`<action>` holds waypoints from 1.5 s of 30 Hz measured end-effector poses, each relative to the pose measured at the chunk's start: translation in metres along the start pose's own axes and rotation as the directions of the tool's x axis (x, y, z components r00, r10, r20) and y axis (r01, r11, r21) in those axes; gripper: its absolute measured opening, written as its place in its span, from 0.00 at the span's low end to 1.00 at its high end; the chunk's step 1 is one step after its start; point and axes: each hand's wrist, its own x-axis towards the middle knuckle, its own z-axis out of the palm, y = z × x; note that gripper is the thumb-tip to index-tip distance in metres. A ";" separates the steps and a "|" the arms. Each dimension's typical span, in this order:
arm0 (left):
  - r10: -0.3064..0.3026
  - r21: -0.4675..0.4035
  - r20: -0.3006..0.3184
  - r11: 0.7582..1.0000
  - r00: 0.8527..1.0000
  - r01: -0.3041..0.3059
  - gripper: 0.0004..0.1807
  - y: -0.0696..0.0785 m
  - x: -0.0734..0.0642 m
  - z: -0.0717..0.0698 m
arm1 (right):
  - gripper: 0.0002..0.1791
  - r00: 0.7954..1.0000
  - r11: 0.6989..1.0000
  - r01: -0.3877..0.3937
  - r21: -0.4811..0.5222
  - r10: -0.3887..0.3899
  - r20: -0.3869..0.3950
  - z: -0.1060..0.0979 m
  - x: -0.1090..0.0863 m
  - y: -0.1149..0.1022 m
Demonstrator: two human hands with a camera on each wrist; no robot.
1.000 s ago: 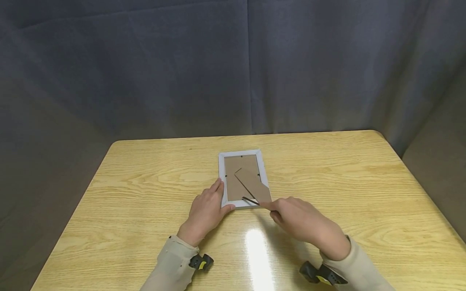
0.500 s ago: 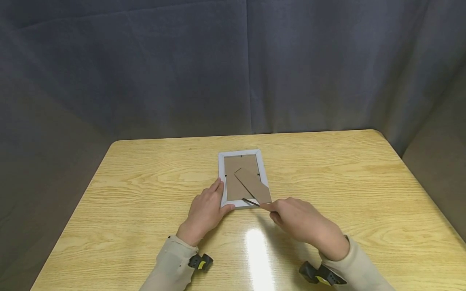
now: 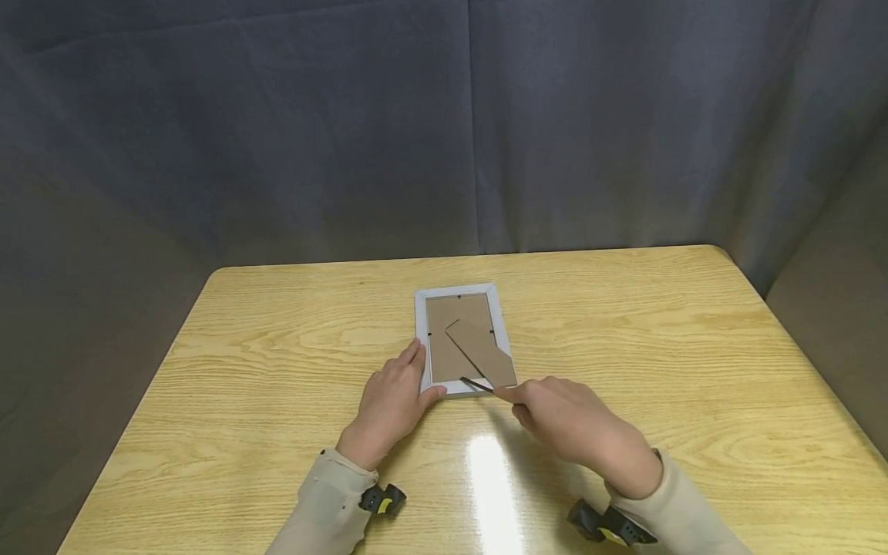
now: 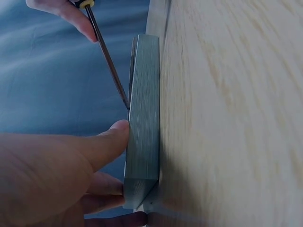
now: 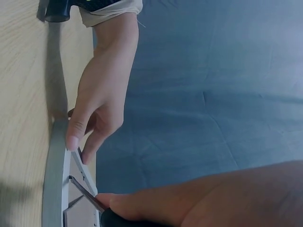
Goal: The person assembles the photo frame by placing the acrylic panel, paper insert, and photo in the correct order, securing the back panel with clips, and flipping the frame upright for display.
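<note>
A light grey picture frame lies back side up on the table, its brown backing board held by small dark tabs. The cardboard stand leg slants across the backing toward the near right corner. My left hand grips the near left corner, thumb on the near edge and fingers along the left side. In my right hand is a screwdriver with a thin metal shaft and a black and yellow handle, mostly hidden by the hand. Its tip meets the inner near edge of the frame, beside the backing.
The wood-grain table extends around the frame on all sides. A dark grey curtain hangs behind it and at both sides. Each wrist carries a black strap-on camera over a beige sleeve.
</note>
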 end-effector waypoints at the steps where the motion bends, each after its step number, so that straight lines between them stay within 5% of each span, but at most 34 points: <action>1: 0.000 0.000 0.000 1.000 1.000 0.000 0.42 0.000 0.000 0.000 | 0.25 1.000 1.000 0.001 -0.001 -0.001 -0.003 0.000 0.000 0.000; 45: -0.001 -0.007 -0.007 1.000 1.000 0.001 0.42 0.001 0.000 -0.001 | 0.24 1.000 0.999 -0.027 -0.031 0.027 -0.017 0.001 -0.002 -0.007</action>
